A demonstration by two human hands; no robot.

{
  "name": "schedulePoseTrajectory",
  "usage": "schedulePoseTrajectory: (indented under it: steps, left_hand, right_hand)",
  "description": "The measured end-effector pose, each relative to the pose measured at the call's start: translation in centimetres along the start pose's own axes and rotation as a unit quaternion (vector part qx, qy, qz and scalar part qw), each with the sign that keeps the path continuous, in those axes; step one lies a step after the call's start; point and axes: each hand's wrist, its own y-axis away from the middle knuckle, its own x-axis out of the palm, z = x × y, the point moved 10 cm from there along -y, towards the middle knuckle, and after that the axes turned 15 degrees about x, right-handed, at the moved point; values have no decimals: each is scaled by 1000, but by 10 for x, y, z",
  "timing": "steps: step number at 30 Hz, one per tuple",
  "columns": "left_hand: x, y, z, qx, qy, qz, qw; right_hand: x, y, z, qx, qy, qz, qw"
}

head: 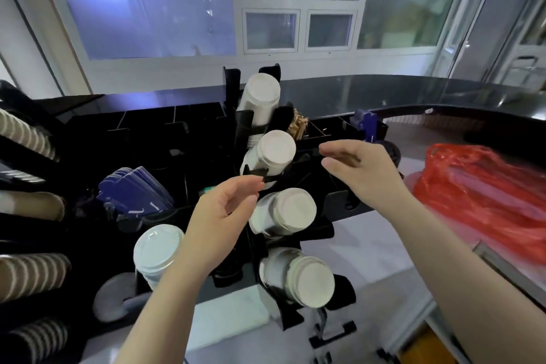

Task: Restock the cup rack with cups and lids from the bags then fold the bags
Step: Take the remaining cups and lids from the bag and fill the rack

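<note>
Big windows with white frames (270, 3) fill the upper half of the frame, blue-tinted glass on the upper left, dimmer panes to the right. Below them a glossy dark counter (413, 91) curves across the middle and off to the right edge. On the right sits a red plastic bag (484, 183), crumpled, resting on a pale surface (369, 245) that runs down toward the lower centre.

Centre frame, the black cup rack (245, 127) stands with four stacks of white cups (279, 149) slotted one below another, their ends facing the camera. Lower left of those, a stack of white lids (155, 254) sits in its own slot. Along the left edge, striped brown cups (26, 133) lie in another holder, and blue sleeves (136, 195) are bunched just right of them. Behind the rack, compartments hold brown stirrers (300, 127).

Now the hands: the left hand (218, 216) hovers just in front of the cup stacks, fingers loosely curled, thumb and forefinger close together near a black rack edge; whether it touches that edge, I cannot tell. The right hand (360, 168) floats to the right of the second stack, fingers relaxed and slightly bent, holding nothing.
</note>
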Motion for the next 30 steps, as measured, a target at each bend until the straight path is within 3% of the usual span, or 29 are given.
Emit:
schedulePoseTrajectory:
  steps: [7, 11, 17, 21, 30]
  left_hand:
    - [-23, 34, -5, -11, -14, -11, 1000]
    - [-47, 65, -14, -28, -41, -32, 998]
    - [-111, 113, -58, -28, -95, -139, 985]
    - [-131, 144, -88, -30, -101, -191, 976]
    - [-199, 181, -120, 1, -106, -265, 958]
  right_hand:
    - [34, 50, 31, -28, -84, 40, 995]
    - [60, 79, 67, -87, -118, 70, 987]
    - [135, 123, 134, -168, -126, 201, 957]
    - [165, 150, 147, -174, -141, 265, 938]
    - [206, 184, 175, -170, -149, 306, 925]
